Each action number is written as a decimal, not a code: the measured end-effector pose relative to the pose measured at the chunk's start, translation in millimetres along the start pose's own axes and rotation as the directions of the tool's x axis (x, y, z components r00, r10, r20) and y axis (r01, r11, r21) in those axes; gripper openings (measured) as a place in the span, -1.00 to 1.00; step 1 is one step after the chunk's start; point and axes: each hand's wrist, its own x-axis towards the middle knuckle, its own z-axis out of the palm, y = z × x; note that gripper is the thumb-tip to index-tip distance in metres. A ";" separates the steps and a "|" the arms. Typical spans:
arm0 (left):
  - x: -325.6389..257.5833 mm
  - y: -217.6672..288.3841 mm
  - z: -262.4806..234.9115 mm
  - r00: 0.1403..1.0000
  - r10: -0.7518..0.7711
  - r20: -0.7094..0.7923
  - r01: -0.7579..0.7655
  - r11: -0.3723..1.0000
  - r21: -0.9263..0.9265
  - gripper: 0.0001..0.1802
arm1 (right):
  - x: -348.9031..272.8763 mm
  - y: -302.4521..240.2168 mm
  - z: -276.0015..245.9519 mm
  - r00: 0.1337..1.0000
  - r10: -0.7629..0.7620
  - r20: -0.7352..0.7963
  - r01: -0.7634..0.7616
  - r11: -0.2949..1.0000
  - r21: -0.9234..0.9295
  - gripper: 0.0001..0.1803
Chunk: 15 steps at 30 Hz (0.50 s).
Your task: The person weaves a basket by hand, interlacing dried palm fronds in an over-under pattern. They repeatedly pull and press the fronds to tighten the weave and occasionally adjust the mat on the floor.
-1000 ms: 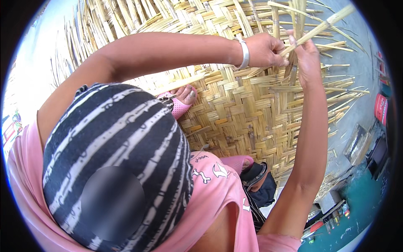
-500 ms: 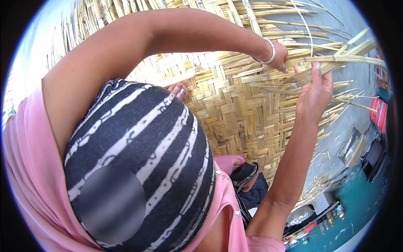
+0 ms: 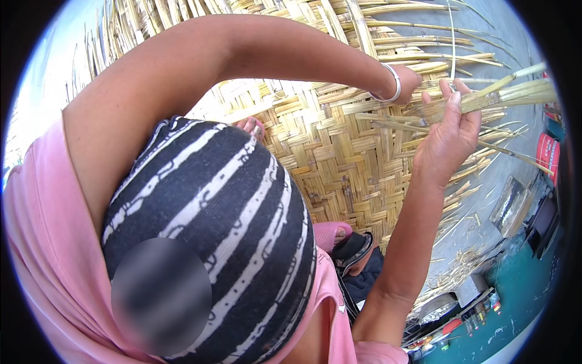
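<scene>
My right hand (image 3: 450,136) holds a bundle of flattened pale reed strips (image 3: 515,94), its thumb laid across them and the other fingers partly behind. The strips stick out to the right past the fingers. My left hand (image 3: 407,84), with a silver bangle at the wrist, is closed over the edge of a woven reed mat (image 3: 339,158); its fingertips are hidden, so what it grips cannot be made out. A thin pale strip (image 3: 453,42) rises from beside my right fingertips toward the top. Loose reed ends (image 3: 424,42) fan out from the mat's edge around both hands.
A rounded dark cloth with white stripes (image 3: 212,242) covers the lower left. A bare foot (image 3: 250,127) rests on the mat. On the right are a red container (image 3: 547,155), a grey block (image 3: 511,206) and reed scraps (image 3: 458,267) on the grey floor.
My right hand has shifted slightly left and down, its fingers more spread around the strips. The bundle's right end has swung. My left hand has moved slightly right and its fingers are tucked in.
</scene>
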 end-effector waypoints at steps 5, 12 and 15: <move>-6.3 28.4 -17.6 0.958 0.051 0.282 -0.070 0.996 0.061 -0.64 | 1.8 -3.8 -7.6 0.997 0.032 0.076 -0.031 0.999 -0.020 -0.77; 37.2 2.1 7.4 0.970 -0.106 0.219 0.149 0.970 -0.191 -0.75 | 5.2 -3.2 -8.5 0.992 0.066 0.108 -0.067 0.998 0.004 -0.77; -17.1 16.6 -35.9 0.968 -0.206 0.143 0.246 0.666 -0.704 -0.76 | 19.3 0.6 -7.8 0.988 0.094 0.123 -0.103 0.992 0.069 -0.76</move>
